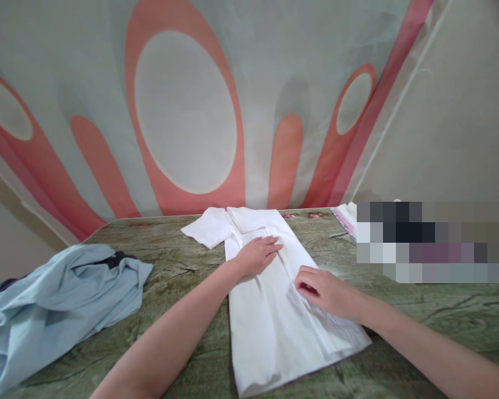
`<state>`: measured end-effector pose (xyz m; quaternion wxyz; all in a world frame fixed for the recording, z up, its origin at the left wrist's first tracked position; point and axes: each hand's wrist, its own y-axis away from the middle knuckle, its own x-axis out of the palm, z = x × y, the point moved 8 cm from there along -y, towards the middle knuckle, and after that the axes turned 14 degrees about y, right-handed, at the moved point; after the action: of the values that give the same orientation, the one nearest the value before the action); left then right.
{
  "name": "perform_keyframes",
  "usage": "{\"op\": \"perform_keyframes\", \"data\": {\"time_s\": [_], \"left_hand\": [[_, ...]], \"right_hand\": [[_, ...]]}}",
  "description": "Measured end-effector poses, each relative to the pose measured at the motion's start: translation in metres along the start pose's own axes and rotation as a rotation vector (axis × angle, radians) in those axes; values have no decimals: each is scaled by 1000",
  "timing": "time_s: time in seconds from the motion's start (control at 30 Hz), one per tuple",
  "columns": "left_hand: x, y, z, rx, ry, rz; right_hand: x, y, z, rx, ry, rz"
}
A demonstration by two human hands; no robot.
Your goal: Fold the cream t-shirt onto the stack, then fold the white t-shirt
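Observation:
A white short-sleeved shirt (253, 332) lies lengthwise on the table, its right side folded over toward the middle. One sleeve sticks out at the far left, and the hem is at the near end. My left hand (260, 255) rests on the upper part of the shirt, its fingers stretched out and pointing right. Lower down and to the right, my right hand (326, 291) is curled, thumb and fingers closed on the edge of the folded layer. Creases run along the fabric between the two hands.
The table (178, 299) has a green-brown wood-grain top. A crumpled light-blue garment (66, 299) with a dark part lies at the left. Folded cloths (344, 217) sit at the far right beside a pixelated area. A patterned backdrop (258, 100) hangs behind the table's far edge.

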<state>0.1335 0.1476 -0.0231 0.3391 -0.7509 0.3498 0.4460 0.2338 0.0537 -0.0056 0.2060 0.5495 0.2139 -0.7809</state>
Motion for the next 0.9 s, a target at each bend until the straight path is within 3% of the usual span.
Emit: {"op": "perform_keyframes", "data": {"time_s": [0.27,0.53,0.67,0.73,0.83,0.9], "left_hand": [[1,0,2,-12,4,8],[1,0,0,-13,12,14],[0,1,0,-13,6,6],[0,1,0,-13,4,0],[-1,1,-1,-6,8,-8],[-2,1,-2,-2,16,-16]], "right_hand": [[6,20,15,-173,-69,358],[7,36,34,-211,4,462],[9,39,32,-174,-93,562],[6,28,21,-124,-127,488],[-11,4,-8,-2,39,100],[-8,-2,-22,32,176,-38]]}}
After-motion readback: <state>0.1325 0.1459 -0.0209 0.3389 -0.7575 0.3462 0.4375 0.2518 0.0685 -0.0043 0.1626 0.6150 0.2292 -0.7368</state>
